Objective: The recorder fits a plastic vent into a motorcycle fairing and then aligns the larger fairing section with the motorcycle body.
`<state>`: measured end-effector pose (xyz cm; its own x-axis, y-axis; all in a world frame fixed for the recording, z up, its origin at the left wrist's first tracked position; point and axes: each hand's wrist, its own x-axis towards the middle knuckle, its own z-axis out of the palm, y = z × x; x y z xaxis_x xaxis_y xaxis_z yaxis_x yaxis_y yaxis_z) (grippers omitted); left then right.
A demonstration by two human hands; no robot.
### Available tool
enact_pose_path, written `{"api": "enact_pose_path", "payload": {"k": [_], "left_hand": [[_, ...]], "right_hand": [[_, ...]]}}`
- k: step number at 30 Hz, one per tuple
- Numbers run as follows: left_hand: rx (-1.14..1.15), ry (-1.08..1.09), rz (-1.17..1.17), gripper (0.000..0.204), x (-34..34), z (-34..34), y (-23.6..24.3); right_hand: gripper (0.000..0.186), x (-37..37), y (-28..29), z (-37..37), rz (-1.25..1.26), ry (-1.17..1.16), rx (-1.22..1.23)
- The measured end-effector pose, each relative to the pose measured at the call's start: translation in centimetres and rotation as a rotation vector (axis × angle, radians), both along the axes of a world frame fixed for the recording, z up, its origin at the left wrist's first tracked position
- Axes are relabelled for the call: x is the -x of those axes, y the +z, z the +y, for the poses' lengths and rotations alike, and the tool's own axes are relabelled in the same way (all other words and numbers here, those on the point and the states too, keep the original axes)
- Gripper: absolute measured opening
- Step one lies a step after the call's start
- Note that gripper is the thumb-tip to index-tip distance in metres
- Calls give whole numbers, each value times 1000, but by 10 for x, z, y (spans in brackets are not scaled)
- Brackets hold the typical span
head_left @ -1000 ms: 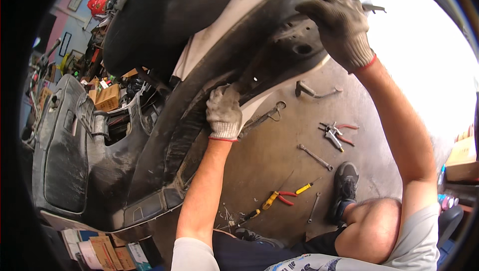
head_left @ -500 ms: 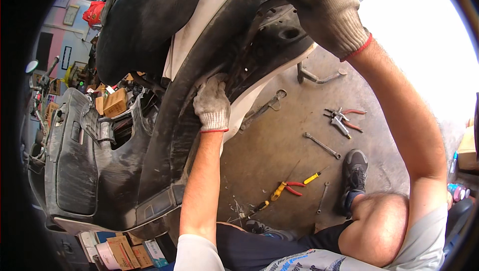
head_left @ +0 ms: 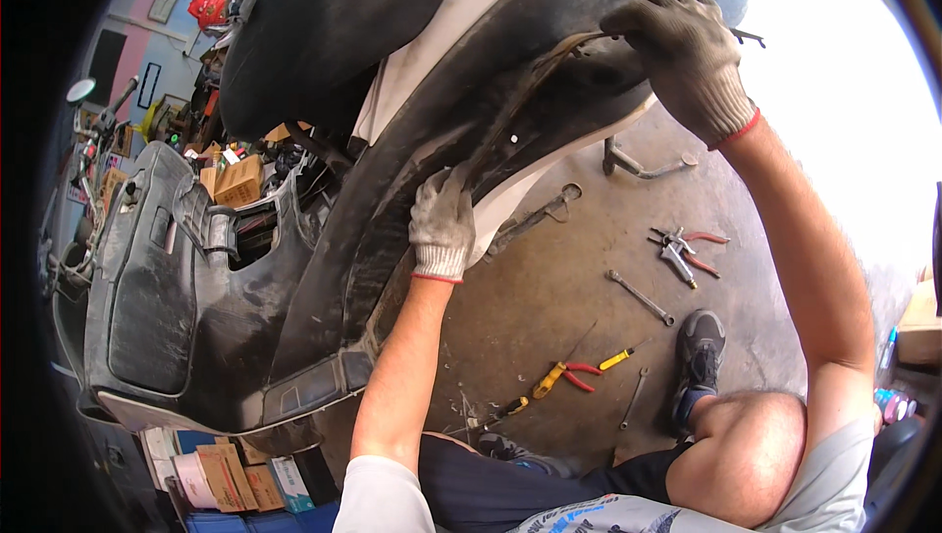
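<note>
A black, dusty scooter body panel with a pale lower edge slants across the upper middle. At its far right end my right hand, in a grey knit glove with a red cuff, wraps its fingers over the panel's edge. Lower down, my left hand, gloved alike, is closed on the panel's lower edge; its fingertips are partly hidden. Beside the panel is the black seat, and a white trim strip runs between them.
On the concrete floor lie red-handled pliers, a wrench, yellow-and-red pliers, a yellow screwdriver and a small wrench. A metal stand juts out. Cardboard boxes stand at lower left.
Both hands sit further right and lower in the picture, as does the scooter. The panel's edge has shifted, and the round hole beneath it that showed before is now covered.
</note>
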<state>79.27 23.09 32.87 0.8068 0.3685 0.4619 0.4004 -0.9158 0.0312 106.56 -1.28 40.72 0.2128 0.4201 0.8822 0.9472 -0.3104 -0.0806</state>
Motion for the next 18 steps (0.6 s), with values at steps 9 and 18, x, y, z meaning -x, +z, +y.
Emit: {"api": "enact_pose_path", "payload": {"k": [9,18], "left_hand": [[-8,283,324,68,97,-5,-41],[70,204,72,54,158,-6,-55]], "right_hand": [[13,5,-8,4,223,221,2],[31,-22,-30,-9,-73,35,233]]}}
